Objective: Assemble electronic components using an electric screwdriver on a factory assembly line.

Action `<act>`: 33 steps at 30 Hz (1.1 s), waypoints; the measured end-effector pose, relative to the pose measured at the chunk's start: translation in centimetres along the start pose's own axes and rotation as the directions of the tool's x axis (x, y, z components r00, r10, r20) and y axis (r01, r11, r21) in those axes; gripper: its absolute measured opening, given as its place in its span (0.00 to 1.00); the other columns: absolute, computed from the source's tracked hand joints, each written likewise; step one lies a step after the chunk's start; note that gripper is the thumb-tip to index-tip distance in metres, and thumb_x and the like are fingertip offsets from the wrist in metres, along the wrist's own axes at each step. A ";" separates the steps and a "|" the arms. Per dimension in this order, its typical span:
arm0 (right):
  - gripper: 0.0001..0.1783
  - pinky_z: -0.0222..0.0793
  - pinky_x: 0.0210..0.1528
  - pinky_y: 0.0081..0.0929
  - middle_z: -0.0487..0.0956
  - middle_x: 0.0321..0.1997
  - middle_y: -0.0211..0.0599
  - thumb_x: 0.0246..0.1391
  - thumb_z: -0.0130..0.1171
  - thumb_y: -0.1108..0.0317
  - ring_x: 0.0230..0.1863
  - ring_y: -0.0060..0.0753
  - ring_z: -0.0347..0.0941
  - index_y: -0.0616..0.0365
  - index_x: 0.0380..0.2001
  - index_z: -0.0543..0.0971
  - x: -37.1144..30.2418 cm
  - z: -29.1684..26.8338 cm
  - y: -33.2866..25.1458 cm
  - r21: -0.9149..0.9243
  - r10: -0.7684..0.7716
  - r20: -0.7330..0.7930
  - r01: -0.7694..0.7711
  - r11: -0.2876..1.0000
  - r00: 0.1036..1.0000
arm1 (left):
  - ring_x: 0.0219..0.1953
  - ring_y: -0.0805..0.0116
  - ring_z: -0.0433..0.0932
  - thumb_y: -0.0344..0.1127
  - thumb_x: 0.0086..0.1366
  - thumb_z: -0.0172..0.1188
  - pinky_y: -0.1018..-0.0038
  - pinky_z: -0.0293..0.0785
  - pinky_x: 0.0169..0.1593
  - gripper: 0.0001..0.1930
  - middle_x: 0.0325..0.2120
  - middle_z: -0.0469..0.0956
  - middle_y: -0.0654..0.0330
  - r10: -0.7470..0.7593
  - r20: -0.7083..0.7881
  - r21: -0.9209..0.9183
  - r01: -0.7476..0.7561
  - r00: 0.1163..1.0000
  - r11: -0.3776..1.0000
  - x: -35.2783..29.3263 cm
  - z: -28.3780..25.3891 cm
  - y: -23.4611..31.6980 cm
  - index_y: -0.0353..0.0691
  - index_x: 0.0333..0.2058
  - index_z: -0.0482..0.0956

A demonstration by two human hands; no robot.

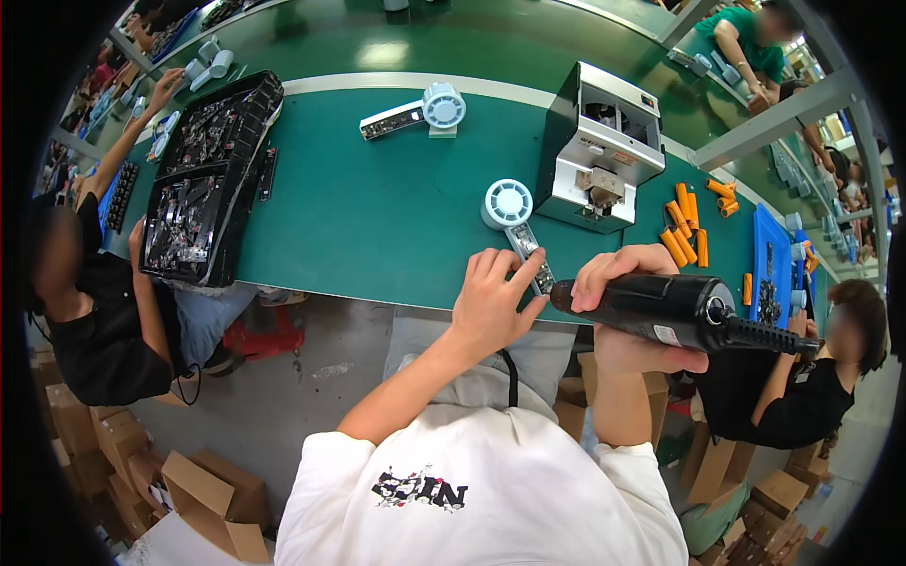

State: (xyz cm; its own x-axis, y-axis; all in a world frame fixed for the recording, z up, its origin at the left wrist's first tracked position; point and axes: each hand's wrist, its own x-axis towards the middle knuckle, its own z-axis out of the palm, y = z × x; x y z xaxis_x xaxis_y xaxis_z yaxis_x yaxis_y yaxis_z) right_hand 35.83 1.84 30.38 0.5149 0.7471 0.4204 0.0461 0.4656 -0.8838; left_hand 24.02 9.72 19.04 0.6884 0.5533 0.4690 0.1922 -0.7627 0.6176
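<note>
A light blue handheld fan (509, 205) lies on the green table near its front edge, its round head pointing away from me. Its handle is uncovered, so the parts inside show. My left hand (493, 300) grips the lower end of that handle between thumb and index finger. In my right hand (618, 274) is a black electric screwdriver (668, 302), held almost level with its cable trailing right. The screwdriver's front end meets the handle's bottom end by my left thumb; its bit is hidden. Farther back lies a second light blue fan (444, 108), its handle uncovered too.
A silver and black screw feeder (604, 141) stands behind my right hand. Orange battery cells (687, 222) and a blue tray (772, 255) lie to its right. At left is a black tray (212, 174) of small parts. Co-workers sit on both sides.
</note>
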 end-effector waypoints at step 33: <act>0.54 0.65 0.24 0.28 0.70 0.18 0.39 0.49 0.34 0.13 0.20 0.33 0.67 0.63 0.34 0.74 12.0 -3.8 -1.9 -0.067 -0.155 -0.282 0.141 0.988 0.947 | 0.39 0.57 0.71 0.39 0.59 0.67 0.62 0.66 0.48 0.23 0.33 0.74 0.56 -0.019 0.003 -0.048 0.019 1.000 0.999 0.3 -0.6 0.2 0.38 0.52 0.78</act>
State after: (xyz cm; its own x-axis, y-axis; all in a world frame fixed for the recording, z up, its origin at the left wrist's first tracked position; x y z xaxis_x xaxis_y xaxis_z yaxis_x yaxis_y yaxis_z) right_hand 45.20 8.12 36.28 0.7217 0.5016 0.4770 0.1761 0.5335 -0.8273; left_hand 23.80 9.93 19.71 0.6865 0.5665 0.4558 0.1713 -0.7353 0.6558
